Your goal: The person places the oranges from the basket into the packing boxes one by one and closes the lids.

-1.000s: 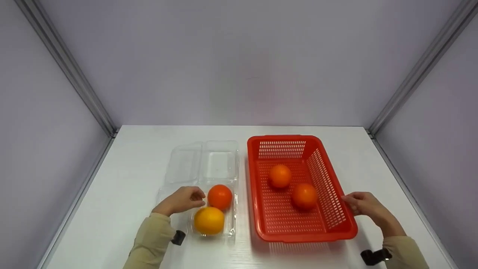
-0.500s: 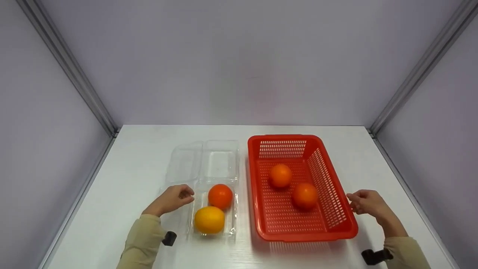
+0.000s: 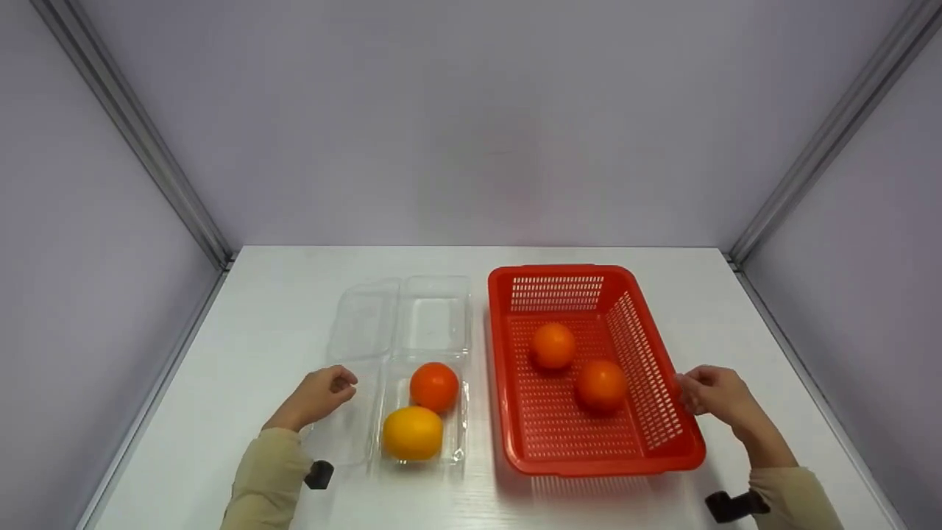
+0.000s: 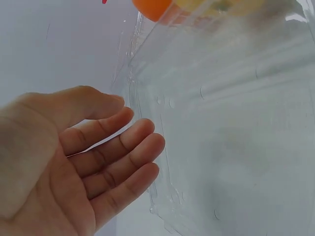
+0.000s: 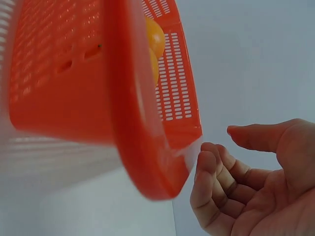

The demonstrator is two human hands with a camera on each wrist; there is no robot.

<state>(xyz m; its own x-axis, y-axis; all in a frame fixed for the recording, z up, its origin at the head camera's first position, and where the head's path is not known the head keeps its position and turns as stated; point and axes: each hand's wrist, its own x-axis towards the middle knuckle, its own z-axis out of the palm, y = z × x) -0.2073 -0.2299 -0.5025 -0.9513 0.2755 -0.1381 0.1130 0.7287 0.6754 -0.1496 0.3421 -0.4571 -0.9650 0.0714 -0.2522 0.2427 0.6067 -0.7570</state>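
My left hand [image 3: 315, 397] hovers by the left half of an opened clear plastic clamshell box [image 3: 346, 434], holding nothing. In the left wrist view its fingers [image 4: 133, 157] are loosely bent beside the clear plastic edge. The box's right half holds a reddish-orange round fruit [image 3: 434, 387] and, nearer me, a yellow-orange fruit [image 3: 412, 433]. At the right, my right hand [image 3: 717, 396] is beside the red basket's [image 3: 499, 353] right rim. The right wrist view shows its fingers bent and thumb apart, with no rim between them; whether a fingertip touches the basket, I cannot tell.
Inside the basket lie two oranges, one farther back [image 3: 553, 346] and one nearer [image 3: 601, 386]. Another opened clear box [image 3: 433, 324] lies behind the first. Pale panels [image 3: 471, 132] enclose the white table [image 3: 287, 294] at the back and sides.
My left hand has moved left, away from the two fruits and over the box's left half. The right hand shifts slightly beside the basket rim. Fruits and basket stay put.
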